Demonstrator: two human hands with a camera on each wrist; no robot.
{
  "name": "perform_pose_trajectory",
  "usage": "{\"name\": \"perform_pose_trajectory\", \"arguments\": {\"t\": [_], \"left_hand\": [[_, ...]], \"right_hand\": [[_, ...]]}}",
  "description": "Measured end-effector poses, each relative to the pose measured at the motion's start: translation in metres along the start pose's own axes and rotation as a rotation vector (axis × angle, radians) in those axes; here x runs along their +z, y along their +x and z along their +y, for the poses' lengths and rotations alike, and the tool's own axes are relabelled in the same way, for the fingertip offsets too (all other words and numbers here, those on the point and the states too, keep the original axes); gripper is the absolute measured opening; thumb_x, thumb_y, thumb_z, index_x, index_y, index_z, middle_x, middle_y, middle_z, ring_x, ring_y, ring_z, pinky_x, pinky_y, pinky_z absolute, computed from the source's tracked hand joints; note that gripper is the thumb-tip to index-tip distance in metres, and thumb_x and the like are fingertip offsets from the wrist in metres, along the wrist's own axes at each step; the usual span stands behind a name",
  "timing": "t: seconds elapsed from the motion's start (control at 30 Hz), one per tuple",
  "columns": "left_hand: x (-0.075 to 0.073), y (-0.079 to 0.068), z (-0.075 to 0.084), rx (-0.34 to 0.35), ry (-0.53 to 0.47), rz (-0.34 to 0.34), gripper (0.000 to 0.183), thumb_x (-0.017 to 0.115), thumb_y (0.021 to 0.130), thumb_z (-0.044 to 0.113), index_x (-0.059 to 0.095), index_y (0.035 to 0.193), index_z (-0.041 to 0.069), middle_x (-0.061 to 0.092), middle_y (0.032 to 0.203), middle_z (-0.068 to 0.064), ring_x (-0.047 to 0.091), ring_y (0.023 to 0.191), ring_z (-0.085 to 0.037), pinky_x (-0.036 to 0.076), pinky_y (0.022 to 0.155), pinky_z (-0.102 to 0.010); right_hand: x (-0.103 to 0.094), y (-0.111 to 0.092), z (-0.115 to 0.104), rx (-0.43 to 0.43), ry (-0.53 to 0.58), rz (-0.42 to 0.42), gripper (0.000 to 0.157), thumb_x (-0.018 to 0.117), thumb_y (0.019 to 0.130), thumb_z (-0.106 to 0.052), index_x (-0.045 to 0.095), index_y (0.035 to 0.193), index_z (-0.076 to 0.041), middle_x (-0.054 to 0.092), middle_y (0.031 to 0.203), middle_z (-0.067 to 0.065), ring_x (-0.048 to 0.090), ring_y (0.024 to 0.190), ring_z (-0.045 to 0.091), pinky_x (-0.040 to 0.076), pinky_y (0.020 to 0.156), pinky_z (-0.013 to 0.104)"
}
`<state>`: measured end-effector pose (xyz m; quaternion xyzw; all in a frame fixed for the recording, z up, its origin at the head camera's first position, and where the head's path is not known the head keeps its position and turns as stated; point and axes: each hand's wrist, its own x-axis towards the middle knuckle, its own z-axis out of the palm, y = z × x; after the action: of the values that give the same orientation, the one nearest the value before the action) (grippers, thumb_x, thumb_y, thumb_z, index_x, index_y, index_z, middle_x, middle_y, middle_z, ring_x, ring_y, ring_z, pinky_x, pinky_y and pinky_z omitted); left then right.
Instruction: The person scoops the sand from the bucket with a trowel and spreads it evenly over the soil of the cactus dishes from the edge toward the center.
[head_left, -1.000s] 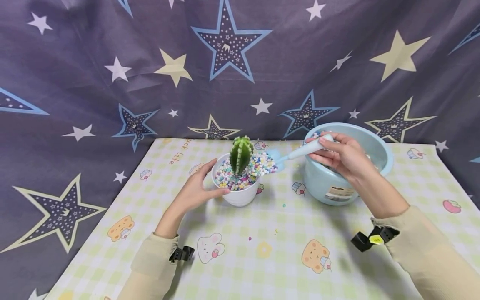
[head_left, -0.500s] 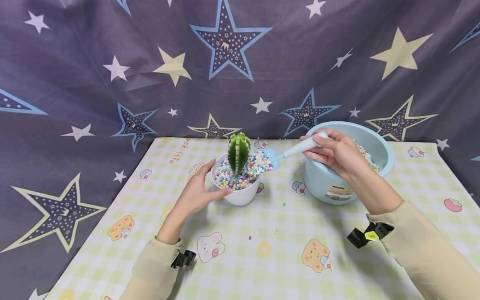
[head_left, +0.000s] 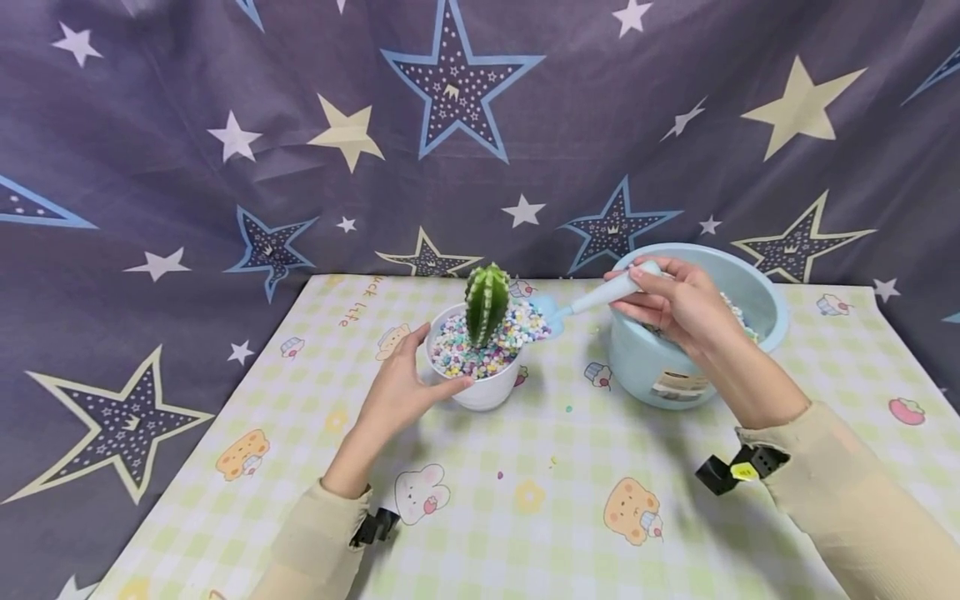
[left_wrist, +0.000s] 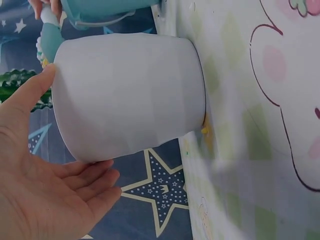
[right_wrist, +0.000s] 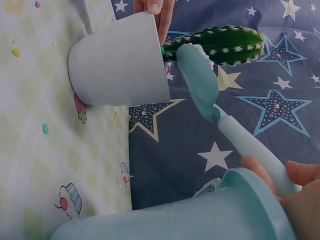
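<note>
A white flowerpot (head_left: 486, 393) stands upright on the table, filled with small multicoloured pebbles (head_left: 453, 357). From them rises a green cactus (head_left: 487, 308), leaning slightly right. My left hand (head_left: 403, 385) holds the pot from the left, its thumb at the near rim and its fingers around the far side. My right hand (head_left: 686, 310) grips the handle of a light blue toy shovel (head_left: 609, 293) over the bucket's left edge. Pebbles are heaped on the shovel's blade, which is at the pot's right rim. In the right wrist view, the underside of the shovel (right_wrist: 197, 82) shows beside the cactus (right_wrist: 227, 46).
A light blue bucket (head_left: 660, 379) with pebbles inside stands right of the pot, beneath my right hand. A few loose pebbles (head_left: 500, 476) lie on the checked tablecloth (head_left: 510, 542). Behind the table hangs a dark curtain (head_left: 570, 108) printed with stars.
The cactus leaned a little left, then back right. The shovel moved slightly left and its blade stays at the pot's rim. My left wrist has shifted slightly right.
</note>
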<state>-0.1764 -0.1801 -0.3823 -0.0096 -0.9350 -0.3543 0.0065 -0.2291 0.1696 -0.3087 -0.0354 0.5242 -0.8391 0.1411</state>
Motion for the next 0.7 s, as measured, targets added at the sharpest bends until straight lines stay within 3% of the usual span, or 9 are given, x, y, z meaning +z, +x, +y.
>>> {"name": "perform_pose_trajectory", "arguments": {"t": [0.33,0.7], "left_hand": [[0.001,-0.001,0.003,-0.011,0.026,0.008,0.109,0.08,0.076,0.056,0.026,0.157,0.007,0.034,0.161,-0.017,0.037,0.145,-0.04,0.035,0.118,-0.056],[0.007,-0.005,0.013,-0.019,0.066,0.065,0.11,0.081,0.075,0.056,0.029,0.154,0.001,0.04,0.154,-0.022,0.046,0.137,-0.042,0.043,0.112,-0.054]], "right_hand": [[0.006,0.0,0.004,0.013,-0.087,0.025,0.02,0.06,0.099,-0.01,0.045,0.109,-0.002,0.079,0.094,0.004,0.076,0.09,0.015,0.062,0.08,0.028],[0.022,0.003,0.004,-0.053,-0.17,0.028,0.023,0.061,0.099,-0.01,0.044,0.112,-0.002,0.078,0.092,0.001,0.076,0.085,0.012,0.061,0.08,0.025]]}}
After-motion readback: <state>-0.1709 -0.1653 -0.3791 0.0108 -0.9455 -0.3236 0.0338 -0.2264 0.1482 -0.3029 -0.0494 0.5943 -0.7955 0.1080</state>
